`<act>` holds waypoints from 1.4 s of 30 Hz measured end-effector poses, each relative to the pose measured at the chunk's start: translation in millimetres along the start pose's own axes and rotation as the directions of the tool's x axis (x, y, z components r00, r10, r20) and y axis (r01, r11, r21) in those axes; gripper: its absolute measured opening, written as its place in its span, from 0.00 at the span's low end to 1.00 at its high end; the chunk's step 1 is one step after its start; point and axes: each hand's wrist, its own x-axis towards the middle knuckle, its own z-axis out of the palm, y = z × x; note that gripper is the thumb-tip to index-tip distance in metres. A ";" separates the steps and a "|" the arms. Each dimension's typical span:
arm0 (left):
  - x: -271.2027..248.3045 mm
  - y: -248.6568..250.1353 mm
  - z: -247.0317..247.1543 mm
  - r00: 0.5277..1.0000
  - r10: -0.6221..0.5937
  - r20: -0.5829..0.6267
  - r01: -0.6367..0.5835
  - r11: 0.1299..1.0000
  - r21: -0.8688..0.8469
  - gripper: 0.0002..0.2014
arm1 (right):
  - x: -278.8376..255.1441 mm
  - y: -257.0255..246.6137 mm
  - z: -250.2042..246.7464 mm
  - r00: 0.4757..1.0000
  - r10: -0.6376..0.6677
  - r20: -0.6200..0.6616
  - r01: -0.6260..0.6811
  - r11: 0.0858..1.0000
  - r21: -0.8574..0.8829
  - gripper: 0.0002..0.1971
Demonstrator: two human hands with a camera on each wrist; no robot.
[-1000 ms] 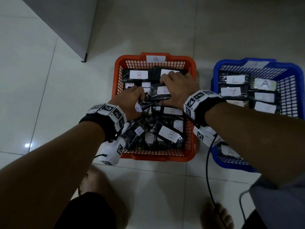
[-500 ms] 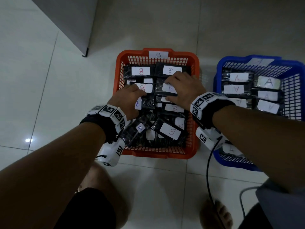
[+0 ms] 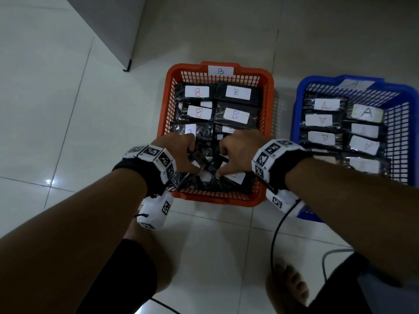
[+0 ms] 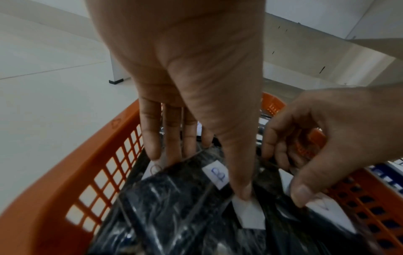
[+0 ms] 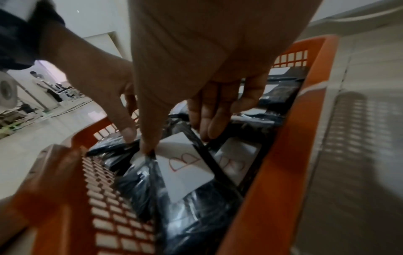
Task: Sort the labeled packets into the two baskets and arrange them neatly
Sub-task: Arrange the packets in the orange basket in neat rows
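Observation:
The orange basket (image 3: 163, 123), tagged B, holds rows of black packets with white B labels (image 3: 235, 115). The blue basket (image 3: 297, 114) to its right holds black packets labelled A (image 3: 322, 120). Both hands are at the near end of the orange basket. My left hand (image 3: 186, 155) pinches a black B packet (image 4: 174, 198), fingers behind it and thumb (image 4: 240, 186) on top. My right hand (image 3: 231, 155) pinches the neighbouring B packet (image 5: 185, 169) between thumb (image 5: 148, 146) and fingers (image 5: 209, 127). The packets under the hands are partly hidden.
The baskets stand side by side on a pale tiled floor. A grey cabinet corner with a black foot (image 3: 127, 69) is at the back left. A black cable (image 3: 275, 232) hangs from the right wrist. My bare foot (image 3: 288, 288) and knee lie just in front of the baskets.
Both hands have drawn back from the middle rows of the orange basket to its near end and now pinch packets there. Two neat rows of B packets are uncovered at the far end.

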 end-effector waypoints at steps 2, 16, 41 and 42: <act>-2.8 1.4 5.1 1.000 -0.011 0.011 0.011 1.000 -0.025 0.33 | -1.0 -5.1 5.8 1.000 0.007 0.007 -0.006 0.999 -0.038 0.27; -25.8 9.0 23.1 0.994 0.101 -0.038 -0.101 0.995 0.010 0.37 | -19.2 11.7 9.8 0.918 0.319 -0.237 -0.065 0.709 0.702 0.15; 45.3 3.6 -18.9 0.915 0.141 -0.377 -0.148 0.989 0.010 0.30 | -16.6 20.7 8.3 0.811 0.484 -0.330 -0.053 0.621 0.782 0.08; 47.4 2.9 -18.2 0.915 0.145 -0.375 -0.157 0.988 -0.001 0.28 | -16.5 21.0 9.2 0.811 0.485 -0.327 -0.053 0.617 0.785 0.08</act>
